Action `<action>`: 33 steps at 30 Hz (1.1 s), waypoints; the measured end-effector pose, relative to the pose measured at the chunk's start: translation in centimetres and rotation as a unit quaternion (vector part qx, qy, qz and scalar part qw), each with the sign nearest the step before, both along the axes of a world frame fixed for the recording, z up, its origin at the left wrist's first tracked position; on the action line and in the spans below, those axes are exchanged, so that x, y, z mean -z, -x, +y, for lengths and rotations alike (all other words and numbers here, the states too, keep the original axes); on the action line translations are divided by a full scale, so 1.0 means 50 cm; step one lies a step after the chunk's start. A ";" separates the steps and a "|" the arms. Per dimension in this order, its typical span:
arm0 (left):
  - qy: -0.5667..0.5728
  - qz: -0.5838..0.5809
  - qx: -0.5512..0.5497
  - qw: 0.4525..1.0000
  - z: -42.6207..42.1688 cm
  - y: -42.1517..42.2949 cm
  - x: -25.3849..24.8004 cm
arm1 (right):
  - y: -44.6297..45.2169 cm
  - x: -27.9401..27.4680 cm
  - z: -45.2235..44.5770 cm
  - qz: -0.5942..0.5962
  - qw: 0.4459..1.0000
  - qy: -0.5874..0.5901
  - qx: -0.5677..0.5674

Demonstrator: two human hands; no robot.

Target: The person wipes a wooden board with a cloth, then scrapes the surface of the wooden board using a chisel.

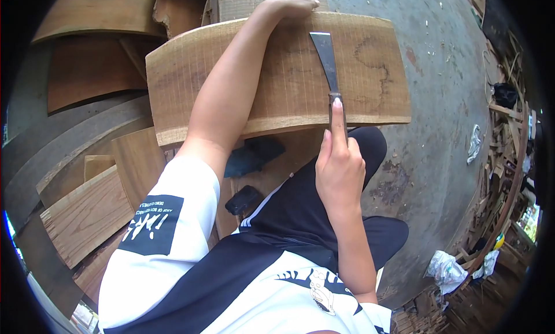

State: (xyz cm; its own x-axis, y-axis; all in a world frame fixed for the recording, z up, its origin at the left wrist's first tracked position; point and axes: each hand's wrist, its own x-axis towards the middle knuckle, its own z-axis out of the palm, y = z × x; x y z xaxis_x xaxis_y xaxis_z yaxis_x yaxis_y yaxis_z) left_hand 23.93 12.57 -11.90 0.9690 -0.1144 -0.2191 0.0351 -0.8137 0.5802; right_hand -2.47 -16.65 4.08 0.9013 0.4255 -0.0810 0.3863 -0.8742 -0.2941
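A thick wooden board [289, 74] with a wavy dark stain at its right lies across in front of my knees. In my right hand [341, 163] is a scraper [328, 62], gripped by its dark handle with the index finger stretched along it. Its flat metal blade widens toward a slanted, bright tip and lies over the board's face, pointing away from me. My left arm reaches across the board. At the far edge, my left hand [292, 5] holds the board with bent fingers, partly hidden from view.
Several wooden slabs [87, 212] are stacked on the left, with more [101, 10] at the top left. A dark object [244, 200] lies beside my thigh. Concrete floor [439, 154] extends to the right, bordered by scrap wood [503, 178] and white plastic bags [446, 271].
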 end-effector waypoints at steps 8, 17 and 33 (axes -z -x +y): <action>-0.078 -0.050 0.115 0.989 0.034 -0.029 0.074 | -0.011 -0.019 0.008 0.013 1.000 0.009 0.002; -0.183 -0.122 0.079 0.972 -0.010 0.030 0.010 | -0.008 -0.016 0.011 0.001 1.000 0.001 0.000; -0.160 -0.123 0.196 0.960 0.051 -0.071 0.125 | 0.006 -0.030 0.021 0.051 0.998 0.038 0.007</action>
State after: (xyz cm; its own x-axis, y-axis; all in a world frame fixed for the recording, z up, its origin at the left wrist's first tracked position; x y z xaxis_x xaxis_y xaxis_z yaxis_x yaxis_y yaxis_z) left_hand 27.50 15.14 -18.14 0.8921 -0.4456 -0.0748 -0.4159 -0.8746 0.2491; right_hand -2.79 -15.58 5.56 0.8926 0.4019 -0.2044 0.3453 -0.9008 -0.2631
